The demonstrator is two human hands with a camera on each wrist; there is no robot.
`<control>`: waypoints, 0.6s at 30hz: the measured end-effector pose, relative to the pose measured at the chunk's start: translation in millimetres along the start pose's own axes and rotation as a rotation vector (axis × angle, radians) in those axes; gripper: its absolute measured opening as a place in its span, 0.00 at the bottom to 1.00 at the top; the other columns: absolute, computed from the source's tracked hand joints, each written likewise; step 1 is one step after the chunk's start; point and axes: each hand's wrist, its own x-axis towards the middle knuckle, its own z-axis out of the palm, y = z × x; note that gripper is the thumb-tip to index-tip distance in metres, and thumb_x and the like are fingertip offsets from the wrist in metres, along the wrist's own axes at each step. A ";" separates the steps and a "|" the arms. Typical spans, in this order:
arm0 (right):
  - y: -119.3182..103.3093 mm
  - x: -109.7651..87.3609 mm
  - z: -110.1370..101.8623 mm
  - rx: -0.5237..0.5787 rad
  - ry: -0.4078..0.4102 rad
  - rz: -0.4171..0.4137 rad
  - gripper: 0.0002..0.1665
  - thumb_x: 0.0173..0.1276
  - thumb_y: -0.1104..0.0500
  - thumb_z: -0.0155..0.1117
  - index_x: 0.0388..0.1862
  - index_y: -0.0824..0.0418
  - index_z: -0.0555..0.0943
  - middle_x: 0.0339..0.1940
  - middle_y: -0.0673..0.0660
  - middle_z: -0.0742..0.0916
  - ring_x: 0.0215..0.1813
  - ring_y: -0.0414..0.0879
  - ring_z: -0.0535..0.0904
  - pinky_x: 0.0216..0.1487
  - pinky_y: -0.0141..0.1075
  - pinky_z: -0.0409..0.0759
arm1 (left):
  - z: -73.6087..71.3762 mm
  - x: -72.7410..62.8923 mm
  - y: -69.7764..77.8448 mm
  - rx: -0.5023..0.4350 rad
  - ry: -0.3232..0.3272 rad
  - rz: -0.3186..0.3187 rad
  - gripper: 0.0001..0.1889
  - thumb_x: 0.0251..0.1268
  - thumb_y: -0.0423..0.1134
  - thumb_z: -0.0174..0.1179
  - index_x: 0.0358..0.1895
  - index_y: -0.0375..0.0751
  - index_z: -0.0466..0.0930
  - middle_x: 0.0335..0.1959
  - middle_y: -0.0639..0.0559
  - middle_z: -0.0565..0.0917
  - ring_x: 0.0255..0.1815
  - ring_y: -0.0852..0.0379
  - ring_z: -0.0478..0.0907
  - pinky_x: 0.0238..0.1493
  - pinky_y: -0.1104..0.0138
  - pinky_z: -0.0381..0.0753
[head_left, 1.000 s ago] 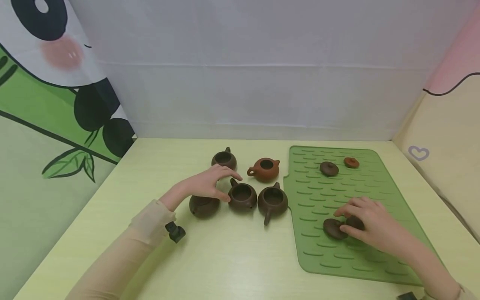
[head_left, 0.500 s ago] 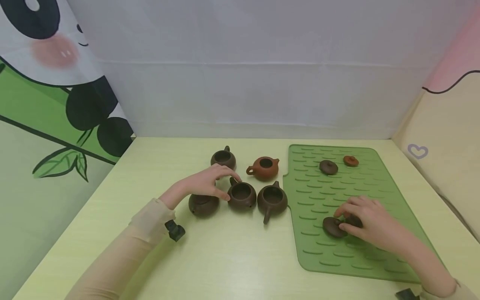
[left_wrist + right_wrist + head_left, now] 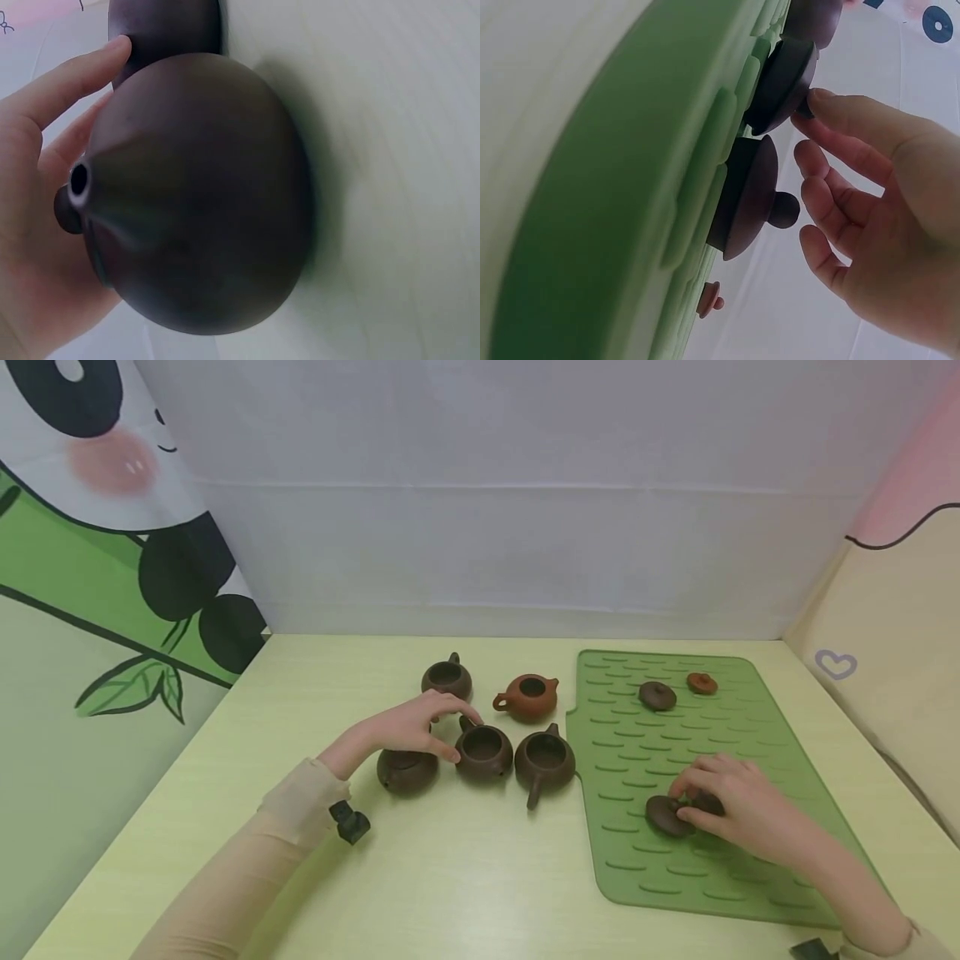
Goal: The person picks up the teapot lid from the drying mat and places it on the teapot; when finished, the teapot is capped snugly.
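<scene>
My right hand (image 3: 738, 802) pinches the knob of a dark brown teapot lid (image 3: 666, 817) between thumb and forefinger. That lid (image 3: 781, 88) sits tilted close to the green mat in the right wrist view. Another dark lid (image 3: 750, 202) lies beneath the curled other fingers, its round knob apart from them. My left hand (image 3: 408, 724) arches over a lidded dark teapot (image 3: 407, 772). Its thumb tip touches the side of an uncovered dark teapot (image 3: 484, 753), and its extended fingers reach that pot's handle. The lidded pot (image 3: 202, 202) fills much of the left wrist view, spout toward the camera.
The green ridged mat (image 3: 622, 868) covers the table's right side. A dark lid (image 3: 657, 696) and a small reddish lid (image 3: 702, 683) lie at its back. Uncovered pots include a dark one (image 3: 447, 678), a reddish one (image 3: 527, 698) and a side-handled one (image 3: 545, 762).
Both hands, the teapots and the lids stay nearly where they were. The head view shifts very slightly.
</scene>
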 end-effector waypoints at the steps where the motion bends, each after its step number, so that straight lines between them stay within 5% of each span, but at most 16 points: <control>1: -0.1 -0.2 -0.3 0.003 0.004 -0.003 0.16 0.52 0.54 0.79 0.35 0.38 0.82 0.34 0.34 0.80 0.37 0.35 0.75 0.43 0.43 0.70 | -0.3 -0.3 0.7 -0.005 -0.001 -0.003 0.30 0.53 0.46 0.73 0.62 0.55 0.77 0.64 0.56 0.78 0.65 0.49 0.68 0.66 0.52 0.64; 7: 4.0 -2.3 0.9 0.043 0.019 -0.029 0.17 0.53 0.54 0.79 0.36 0.38 0.81 0.35 0.32 0.80 0.38 0.31 0.74 0.42 0.39 0.71 | -1.1 -1.5 1.6 -0.025 0.000 0.002 0.29 0.54 0.46 0.73 0.62 0.53 0.77 0.64 0.55 0.79 0.65 0.45 0.69 0.64 0.52 0.64; 18: 23.1 -2.3 7.4 0.288 -0.021 -0.097 0.19 0.56 0.59 0.76 0.43 0.40 0.82 0.39 0.34 0.83 0.43 0.30 0.75 0.43 0.31 0.73 | 0.8 -1.7 -2.6 -0.024 -0.001 0.001 0.29 0.55 0.47 0.72 0.62 0.56 0.76 0.64 0.57 0.78 0.66 0.48 0.69 0.64 0.53 0.64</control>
